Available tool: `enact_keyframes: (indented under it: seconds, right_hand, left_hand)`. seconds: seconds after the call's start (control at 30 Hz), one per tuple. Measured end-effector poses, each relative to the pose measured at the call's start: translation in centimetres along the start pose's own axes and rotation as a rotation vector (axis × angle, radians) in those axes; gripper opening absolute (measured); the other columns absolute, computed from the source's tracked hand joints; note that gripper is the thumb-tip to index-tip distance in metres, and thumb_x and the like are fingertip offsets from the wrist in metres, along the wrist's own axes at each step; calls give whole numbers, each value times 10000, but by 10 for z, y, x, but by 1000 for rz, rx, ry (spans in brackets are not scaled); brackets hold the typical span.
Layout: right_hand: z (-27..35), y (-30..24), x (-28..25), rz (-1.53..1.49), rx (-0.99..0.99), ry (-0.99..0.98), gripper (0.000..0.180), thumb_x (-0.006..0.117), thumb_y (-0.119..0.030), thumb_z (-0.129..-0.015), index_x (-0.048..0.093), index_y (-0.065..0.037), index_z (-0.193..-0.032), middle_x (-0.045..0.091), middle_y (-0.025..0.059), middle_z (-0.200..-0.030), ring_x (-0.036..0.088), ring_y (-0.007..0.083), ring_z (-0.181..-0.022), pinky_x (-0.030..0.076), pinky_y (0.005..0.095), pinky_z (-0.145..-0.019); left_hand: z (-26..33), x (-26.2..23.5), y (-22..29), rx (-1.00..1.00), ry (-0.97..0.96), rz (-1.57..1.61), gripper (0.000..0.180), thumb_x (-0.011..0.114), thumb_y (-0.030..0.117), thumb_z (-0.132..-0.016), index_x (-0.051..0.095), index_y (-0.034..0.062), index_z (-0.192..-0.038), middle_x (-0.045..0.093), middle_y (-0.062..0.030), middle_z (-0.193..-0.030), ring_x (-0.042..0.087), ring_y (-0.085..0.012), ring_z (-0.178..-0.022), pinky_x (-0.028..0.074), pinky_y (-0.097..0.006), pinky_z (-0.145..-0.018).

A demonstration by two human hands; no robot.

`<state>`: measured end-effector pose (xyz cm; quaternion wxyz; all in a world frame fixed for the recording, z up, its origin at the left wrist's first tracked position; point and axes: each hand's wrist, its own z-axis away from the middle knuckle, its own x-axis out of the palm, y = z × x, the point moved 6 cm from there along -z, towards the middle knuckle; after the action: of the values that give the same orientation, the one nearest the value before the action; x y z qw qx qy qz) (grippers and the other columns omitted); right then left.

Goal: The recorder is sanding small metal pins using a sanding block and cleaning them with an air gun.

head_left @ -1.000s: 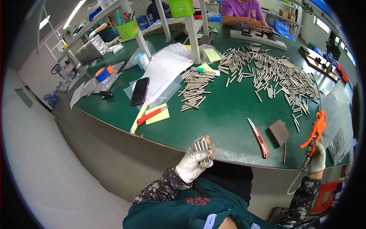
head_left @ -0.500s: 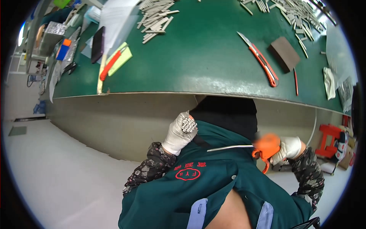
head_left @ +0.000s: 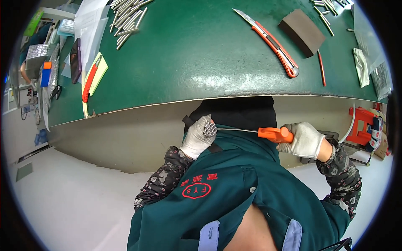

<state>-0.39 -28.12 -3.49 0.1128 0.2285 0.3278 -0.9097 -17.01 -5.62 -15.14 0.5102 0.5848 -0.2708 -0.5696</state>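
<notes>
My gloved left hand (head_left: 195,140) is closed around a bundle of thin metal tubes (head_left: 210,130), their ends clustered toward the right. In my gloved right hand (head_left: 303,140) is an orange air blow gun (head_left: 273,134). Its long thin metal nozzle (head_left: 238,130) points left, the tip right beside the tube ends; whether it touches them I cannot tell. Both hands are above my lap, below the table's front edge. The fingers behind the blow gun's grip are partly hidden.
On the green table (head_left: 180,62) lie loose metal tubes (head_left: 130,19), a red utility knife (head_left: 270,44) with its blade out, and a dark brown block (head_left: 302,32). A red pen-like stick (head_left: 321,69), a phone (head_left: 76,60) and a red-handled tool (head_left: 89,83) lie there too. An orange stool (head_left: 359,127) stands right.
The blow gun has swung upright and moved left, bringing its nozzle from below the bundle up to the tube ends. My left hand keeps its hold. The view has shifted slightly.
</notes>
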Motion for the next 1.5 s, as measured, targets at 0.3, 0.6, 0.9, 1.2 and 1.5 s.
enact_keyframes:
  seconds: [0.3, 0.6, 0.9, 1.2, 1.5]
  right_hand:
    - [-4, -5, -5, 72, 14, 84, 406, 793, -334, -685, 685, -9, -904, 629, 218, -718, 624, 393, -704, 508, 423, -667]
    - [-8, -11, -7, 149, 13, 74, 431, 793, -341, -682, 693, -3, -929, 647, 211, -745, 637, 379, -724, 515, 423, -675]
    - [-4, 9, 0, 166, 94, 70, 442, 782, -385, -681, 694, -32, -932, 654, 211, -757, 640, 383, -732, 515, 431, -692]
    - [-7, -3, 0, 127, 46, 59, 430, 775, -372, -683, 701, -36, -940, 654, 199, -757, 644, 376, -740, 517, 424, -696]
    - [-9, -6, -3, 188, 108, 41, 420, 760, -368, -702, 699, -45, -963, 667, 190, -773, 653, 364, -755, 521, 429, -706]
  left_hand:
    - [-1, 4, -3, 14, -48, -22, 422, 716, -18, -760, 509, 51, -1121, 568, 16, -877, 553, -67, -737, 490, -215, -719]
    - [-4, 8, -3, 53, -112, 57, 318, 683, -47, -776, 508, 63, -1017, 527, 20, -843, 518, -57, -741, 466, -202, -733]
    - [-3, 13, -5, -16, -136, 133, 317, 680, -55, -772, 510, 59, -1014, 521, 23, -831, 515, -50, -729, 458, -199, -698]
    - [-3, 13, -5, -18, -183, 84, 364, 661, -61, -766, 509, 49, -1078, 532, 8, -850, 539, -64, -747, 472, -210, -708]
    - [-4, 13, -11, -131, -183, 170, 381, 683, -47, -769, 503, 51, -1090, 537, 40, -833, 534, -28, -745, 470, -191, -710]
